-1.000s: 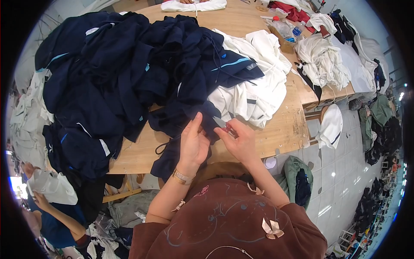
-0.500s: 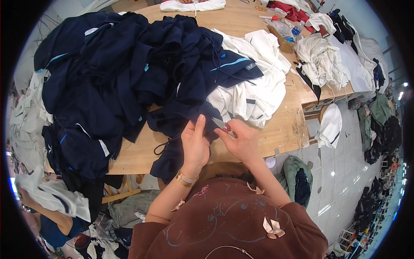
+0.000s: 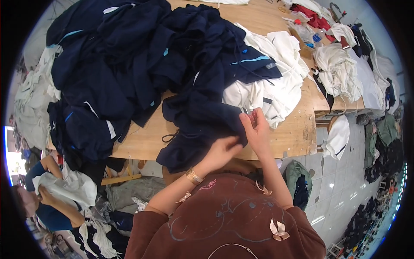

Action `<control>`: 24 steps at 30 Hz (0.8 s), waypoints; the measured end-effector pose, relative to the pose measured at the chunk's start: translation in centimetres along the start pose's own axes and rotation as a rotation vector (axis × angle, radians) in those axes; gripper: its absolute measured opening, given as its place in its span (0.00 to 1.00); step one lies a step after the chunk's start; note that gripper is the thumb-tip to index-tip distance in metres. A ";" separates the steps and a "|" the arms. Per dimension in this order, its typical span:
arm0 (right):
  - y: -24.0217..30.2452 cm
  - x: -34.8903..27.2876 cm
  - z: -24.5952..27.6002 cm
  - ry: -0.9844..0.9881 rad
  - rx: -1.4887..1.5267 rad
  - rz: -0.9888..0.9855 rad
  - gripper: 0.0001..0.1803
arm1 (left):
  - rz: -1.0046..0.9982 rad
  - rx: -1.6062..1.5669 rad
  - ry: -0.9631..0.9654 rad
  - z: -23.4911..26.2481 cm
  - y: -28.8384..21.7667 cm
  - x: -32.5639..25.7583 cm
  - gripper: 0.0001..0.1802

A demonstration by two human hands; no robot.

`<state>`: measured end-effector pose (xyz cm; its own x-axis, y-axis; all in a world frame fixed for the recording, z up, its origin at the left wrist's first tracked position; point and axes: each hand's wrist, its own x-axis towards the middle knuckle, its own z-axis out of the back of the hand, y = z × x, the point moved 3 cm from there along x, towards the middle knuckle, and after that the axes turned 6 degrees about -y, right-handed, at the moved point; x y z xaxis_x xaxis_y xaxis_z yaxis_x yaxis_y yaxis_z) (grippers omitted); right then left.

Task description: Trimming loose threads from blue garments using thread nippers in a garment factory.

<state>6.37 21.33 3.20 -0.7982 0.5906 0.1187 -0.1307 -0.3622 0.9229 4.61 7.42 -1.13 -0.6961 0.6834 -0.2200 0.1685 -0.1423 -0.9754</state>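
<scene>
The right hand (image 3: 258, 131) is pinching the upper edge of the navy garment (image 3: 196, 129); the left hand (image 3: 222, 151), just below, is gripping its lower fold. The cloth is trailing leftward from both hands across the wooden table (image 3: 146, 142).

Crumpled navy garment (image 3: 196, 125) draped over the wooden table's near edge
</scene>
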 end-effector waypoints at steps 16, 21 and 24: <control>-2.8 1.8 -2.5 0.027 -0.182 0.087 0.13 | 0.005 0.783 -0.860 17.2 1.4 -1.8 0.20; -3.6 3.8 4.9 -0.149 0.155 -0.099 0.12 | -0.211 0.801 -0.822 16.7 -0.1 -1.4 0.16; -4.1 3.3 6.2 -0.194 0.163 -0.137 0.13 | -0.386 0.845 -0.633 15.4 0.1 -0.2 0.15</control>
<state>7.85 29.22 2.09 -0.6505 0.7583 0.0422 -0.1205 -0.1578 0.9801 -5.95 -3.81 -1.45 -0.8690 0.3339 0.3651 -0.4946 -0.6041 -0.6248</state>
